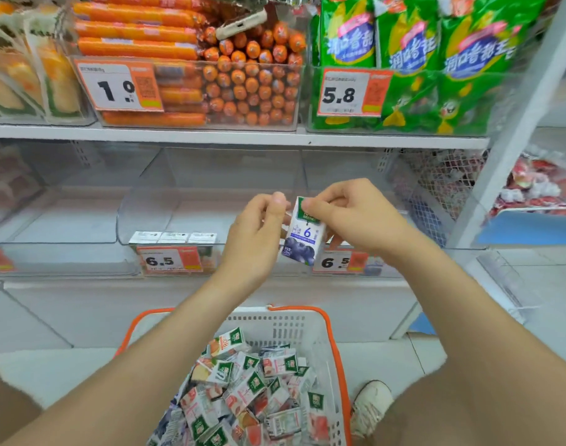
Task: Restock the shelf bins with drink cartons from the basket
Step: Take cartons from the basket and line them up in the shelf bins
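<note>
Pinching a blueberry carton (302, 235), both hands — left (259, 231), right (349, 217) — hold it upright, slightly tilted, above the basket (331, 333).

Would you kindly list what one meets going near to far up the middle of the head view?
basket → blueberry carton, held by left hand and right hand → clear shelf bin → orange sausages

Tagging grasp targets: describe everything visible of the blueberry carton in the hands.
The blueberry carton is a small rectangular box, apparently coated paperboard: white face, green top, a blue 6, blueberries on the purple base. Closed and undented, it tilts slightly off upright in front of the clear shelf bins, above the basket. The right hand pinches its top, fingers behind; the left hand grips its left edge.
</note>
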The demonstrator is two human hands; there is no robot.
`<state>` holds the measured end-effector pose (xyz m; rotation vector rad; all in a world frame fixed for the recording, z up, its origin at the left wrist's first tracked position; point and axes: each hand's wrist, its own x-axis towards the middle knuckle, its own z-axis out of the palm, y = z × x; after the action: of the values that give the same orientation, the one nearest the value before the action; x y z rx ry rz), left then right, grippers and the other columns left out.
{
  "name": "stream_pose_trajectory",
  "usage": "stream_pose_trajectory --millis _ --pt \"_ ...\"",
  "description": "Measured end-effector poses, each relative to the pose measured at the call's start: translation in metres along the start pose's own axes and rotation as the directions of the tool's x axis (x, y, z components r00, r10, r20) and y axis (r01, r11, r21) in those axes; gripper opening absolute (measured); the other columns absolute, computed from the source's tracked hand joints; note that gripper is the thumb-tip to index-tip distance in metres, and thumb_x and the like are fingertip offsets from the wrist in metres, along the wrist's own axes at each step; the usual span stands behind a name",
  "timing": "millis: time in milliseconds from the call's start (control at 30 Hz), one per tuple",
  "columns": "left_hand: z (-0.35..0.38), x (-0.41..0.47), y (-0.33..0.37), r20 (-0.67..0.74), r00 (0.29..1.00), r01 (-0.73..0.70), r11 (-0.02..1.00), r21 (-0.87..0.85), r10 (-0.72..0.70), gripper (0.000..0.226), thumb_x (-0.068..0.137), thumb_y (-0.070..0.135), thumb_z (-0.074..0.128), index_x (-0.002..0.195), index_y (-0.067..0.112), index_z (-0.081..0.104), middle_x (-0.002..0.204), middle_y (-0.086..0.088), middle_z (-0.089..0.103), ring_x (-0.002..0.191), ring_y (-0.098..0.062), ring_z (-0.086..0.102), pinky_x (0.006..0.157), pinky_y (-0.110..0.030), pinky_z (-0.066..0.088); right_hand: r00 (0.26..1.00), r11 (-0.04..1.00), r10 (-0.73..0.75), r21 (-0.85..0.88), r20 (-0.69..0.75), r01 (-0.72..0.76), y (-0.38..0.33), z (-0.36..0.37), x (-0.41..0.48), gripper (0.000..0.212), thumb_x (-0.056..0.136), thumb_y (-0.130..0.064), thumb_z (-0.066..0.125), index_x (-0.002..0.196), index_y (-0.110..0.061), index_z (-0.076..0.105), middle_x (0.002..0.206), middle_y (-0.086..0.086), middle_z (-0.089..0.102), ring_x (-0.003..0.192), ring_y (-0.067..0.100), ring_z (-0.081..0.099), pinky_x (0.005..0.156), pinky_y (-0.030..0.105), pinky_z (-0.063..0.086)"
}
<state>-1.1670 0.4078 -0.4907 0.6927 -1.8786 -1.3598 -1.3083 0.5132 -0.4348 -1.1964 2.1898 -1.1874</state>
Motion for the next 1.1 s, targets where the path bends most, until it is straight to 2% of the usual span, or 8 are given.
stream_pose_trajectory --millis 100,200,400,500,667,833,1000,1100 --pt "0.028 -0.003 -0.008 -0.002 0.969 -0.24 0.939 0.246 0.248 0.026 0.109 0.04 0.044 0.102 0.023 0.063 0.098 0.008 0.069 0.09 -0.012 0.065 0.08 -0.031 0.051 0.964 0.999 0.043 0.029 -0.262 -0.037 0.018 -0.03 -0.005 0.026 0.086 -0.042 0.072 0.083 -0.016 0.071 0.068 0.002 0.076 0.061 0.021 0.074 0.063 0.039 0.06" --pt "0.049 -0.005 -0.019 0.184 0.872 -0.478 0.706 0.522 0.455 0.014 0.105 0.027 0.052 0.108 0.02 0.063 0.109 0.004 0.061 0.102 -0.02 0.057 0.088 -0.039 0.045 0.898 0.97 -0.134 -0.24 -0.419 0.033 0.043 -0.061 -0.007 0.021 0.088 -0.04 0.07 0.097 -0.021 0.067 0.087 -0.004 0.073 0.082 0.02 0.07 0.075 0.032 0.052" --pt "0.077 -0.009 -0.047 0.477 0.81 -0.576 0.308 0.757 0.341 0.042 0.093 0.025 0.057 0.135 0.019 0.057 0.14 -0.004 0.054 0.134 -0.033 0.046 0.109 -0.047 0.035 0.982 0.713 -0.094 -0.699 -0.163 -0.048 0.113 -0.102 0.014 0.028 0.097 -0.01 0.068 0.121 -0.002 0.058 0.112 0.022 0.066 0.102 0.041 0.057 0.081 0.046 0.05" --pt "0.08 -0.013 -0.051 0.49 0.827 -0.559 0.311 0.769 0.274 0.052 0.091 0.027 0.055 0.143 0.021 0.05 0.139 0.0 0.054 0.128 -0.03 0.048 0.107 -0.045 0.036 0.997 0.639 0.045 -0.766 -0.057 -0.072 0.134 -0.105 0.023 0.022 0.097 -0.01 0.067 0.115 0.002 0.065 0.11 0.025 0.067 0.102 0.043 0.06 0.086 0.05 0.054" --pt "0.077 -0.012 -0.055 0.483 0.826 -0.563 0.376 0.736 0.291 0.054 0.093 0.025 0.056 0.146 0.024 0.047 0.143 0.004 0.052 0.13 -0.024 0.047 0.105 -0.042 0.037 0.979 0.759 0.184 -0.646 0.092 -0.082 0.144 -0.104 0.027 0.03 0.099 -0.018 0.061 0.128 -0.018 0.068 0.125 0.009 0.066 0.111 0.03 0.061 0.095 0.039 0.05" --pt "0.07 -0.01 -0.052 0.533 0.801 -0.599 0.405 0.691 0.274 0.057 0.096 0.021 0.055 0.151 0.024 0.042 0.147 0.006 0.05 0.133 -0.022 0.044 0.107 -0.042 0.035 0.96 0.766 0.26 -0.628 0.104 -0.14 0.138 -0.097 0.022 0.046 0.097 -0.006 0.049 0.139 -0.014 0.064 0.131 0.011 0.067 0.116 0.029 0.061 0.103 0.038 0.05" --pt "0.055 -0.007 -0.047 0.558 0.742 -0.671 0.405 0.622 0.372 0.046 0.096 0.011 0.056 0.142 0.016 0.054 0.14 0.0 0.058 0.134 -0.026 0.049 0.112 -0.042 0.037 0.986 0.81 -0.141 -0.583 -0.091 0.062 0.096 -0.05 -0.002 0.027 0.085 -0.009 0.052 0.099 -0.016 0.074 0.098 0.007 0.075 0.097 0.031 0.068 0.087 0.04 0.055" --pt "0.036 -0.021 -0.055 0.46 0.741 -0.666 0.452 0.594 0.489 0.027 0.09 0.003 0.058 0.115 0.012 0.066 0.111 -0.003 0.063 0.108 -0.03 0.056 0.091 -0.043 0.045 0.979 0.833 -0.199 -0.519 0.047 0.194 0.062 -0.002 -0.032 0.019 0.078 -0.024 0.046 0.072 -0.022 0.065 0.073 0.0 0.07 0.073 0.027 0.065 0.07 0.037 0.057"
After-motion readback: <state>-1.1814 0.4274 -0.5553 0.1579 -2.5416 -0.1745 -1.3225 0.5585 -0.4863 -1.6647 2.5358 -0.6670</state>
